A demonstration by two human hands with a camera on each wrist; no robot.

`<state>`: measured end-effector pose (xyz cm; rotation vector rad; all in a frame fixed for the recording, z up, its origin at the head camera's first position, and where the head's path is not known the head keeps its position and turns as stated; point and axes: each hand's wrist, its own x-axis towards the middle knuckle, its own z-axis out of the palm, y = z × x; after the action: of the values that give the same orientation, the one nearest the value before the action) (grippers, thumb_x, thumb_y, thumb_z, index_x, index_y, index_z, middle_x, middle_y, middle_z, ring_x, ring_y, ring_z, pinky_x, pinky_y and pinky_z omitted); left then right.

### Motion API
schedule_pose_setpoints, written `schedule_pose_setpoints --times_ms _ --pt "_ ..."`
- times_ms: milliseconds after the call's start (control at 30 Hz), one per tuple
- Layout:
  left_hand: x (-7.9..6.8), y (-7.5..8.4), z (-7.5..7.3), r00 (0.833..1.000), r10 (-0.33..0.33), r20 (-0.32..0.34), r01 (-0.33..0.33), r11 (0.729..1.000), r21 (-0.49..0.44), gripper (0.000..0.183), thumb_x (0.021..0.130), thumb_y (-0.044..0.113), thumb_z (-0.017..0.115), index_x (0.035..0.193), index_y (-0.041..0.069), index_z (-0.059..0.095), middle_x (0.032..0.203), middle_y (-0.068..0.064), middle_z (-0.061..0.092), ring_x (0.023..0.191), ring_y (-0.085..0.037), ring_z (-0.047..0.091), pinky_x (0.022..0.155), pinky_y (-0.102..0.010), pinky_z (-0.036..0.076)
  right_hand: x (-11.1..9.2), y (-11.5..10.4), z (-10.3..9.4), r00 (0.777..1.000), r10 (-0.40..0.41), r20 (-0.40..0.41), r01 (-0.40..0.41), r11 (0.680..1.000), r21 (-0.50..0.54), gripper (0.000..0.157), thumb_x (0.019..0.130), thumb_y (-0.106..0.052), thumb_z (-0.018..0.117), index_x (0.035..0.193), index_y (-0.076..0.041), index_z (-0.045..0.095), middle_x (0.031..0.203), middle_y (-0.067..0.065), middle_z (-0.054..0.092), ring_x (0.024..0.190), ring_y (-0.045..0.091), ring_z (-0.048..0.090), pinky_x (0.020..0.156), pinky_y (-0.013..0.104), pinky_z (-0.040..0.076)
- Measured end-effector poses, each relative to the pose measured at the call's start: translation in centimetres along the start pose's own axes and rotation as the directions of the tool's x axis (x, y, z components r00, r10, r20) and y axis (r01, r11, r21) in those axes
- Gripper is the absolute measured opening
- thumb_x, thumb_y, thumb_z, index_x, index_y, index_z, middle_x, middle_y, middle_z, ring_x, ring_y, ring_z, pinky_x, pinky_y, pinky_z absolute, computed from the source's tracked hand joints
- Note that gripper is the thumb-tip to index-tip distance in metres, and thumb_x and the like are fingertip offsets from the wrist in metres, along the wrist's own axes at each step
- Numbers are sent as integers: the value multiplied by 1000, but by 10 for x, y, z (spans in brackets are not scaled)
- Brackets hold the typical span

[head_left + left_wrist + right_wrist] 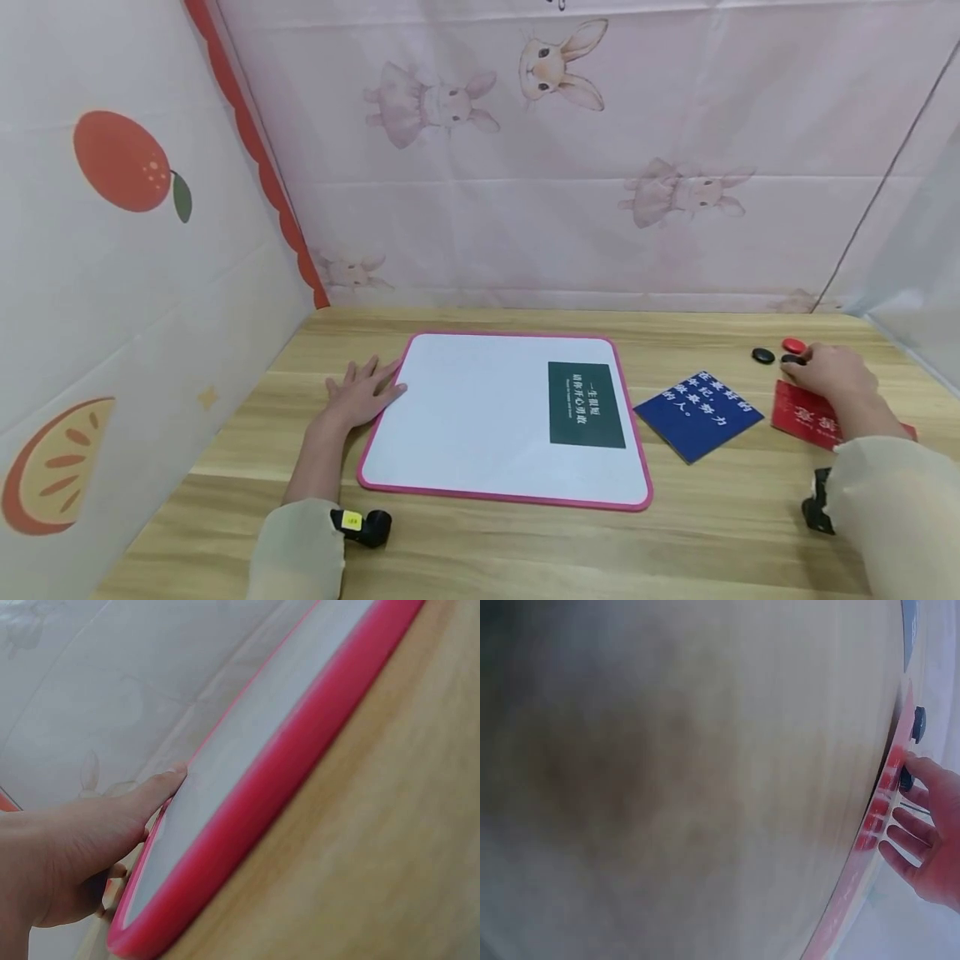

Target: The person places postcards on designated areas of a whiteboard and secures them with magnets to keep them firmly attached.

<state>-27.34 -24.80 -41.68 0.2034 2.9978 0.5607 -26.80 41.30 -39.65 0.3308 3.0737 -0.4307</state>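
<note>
A whiteboard (465,417) with a pink rim lies flat on the wooden table, and a dark green card (587,405) with white writing rests on its right part. My left hand (362,396) lies at the board's left edge, fingers spread on the table and thumb over the rim; the left wrist view shows that thumb touching the white surface. At the far right, my right hand (836,372) pinches a black round magnet (906,778) between thumb and forefinger. Another black magnet (762,356) and a red magnet (793,344) sit close by.
A blue card (699,416) with white writing lies right of the whiteboard. Beyond it is a red card (806,417), partly under my right forearm. A pink rabbit-print curtain (525,233) stands behind the table, with a fruit-print sheet (150,317) on the left.
</note>
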Motion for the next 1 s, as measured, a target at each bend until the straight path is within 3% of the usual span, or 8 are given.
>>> schedule_pose_setpoints --times_ms 233,533,733,1000 --pt "-1 -3 0 1000 1 0 -1 1000 -2 68 91 56 40 146 19 25 149 -24 9 131 -50 -5 93 -69 -12 -1 -7 -7 996 -72 -52 71 997 -22 63 84 -42 61 111 14 46 97 38 45 78 43 42 58 45 40" --pt "0 -3 1 1000 -6 13 6 1000 -9 69 91 56 39 147 18 24 149 -25 7 130 -50 -6 92 -68 -13 -5 -17 -18 983 -155 -95 148 987 -69 60 80 -43 65 108 9 53 93 35 46 76 43 44 54 44 42" --pt "0 0 1 1000 -6 10 6 1000 -13 68 91 55 41 147 19 24 149 -24 8 131 -50 -6 92 -68 -13 -4 -19 -17 978 -174 -112 165 983 -84 62 78 -49 65 108 5 54 90 32 45 72 41 44 48 37 41" --pt "0 1 0 1000 -3 13 4 1000 -17 67 91 54 41 146 19 25 149 -24 8 131 -49 -7 93 -68 -13 -8 -26 -19 973 -202 -110 191 976 -100 58 80 -50 64 107 1 56 93 34 43 68 39 44 47 37 39"
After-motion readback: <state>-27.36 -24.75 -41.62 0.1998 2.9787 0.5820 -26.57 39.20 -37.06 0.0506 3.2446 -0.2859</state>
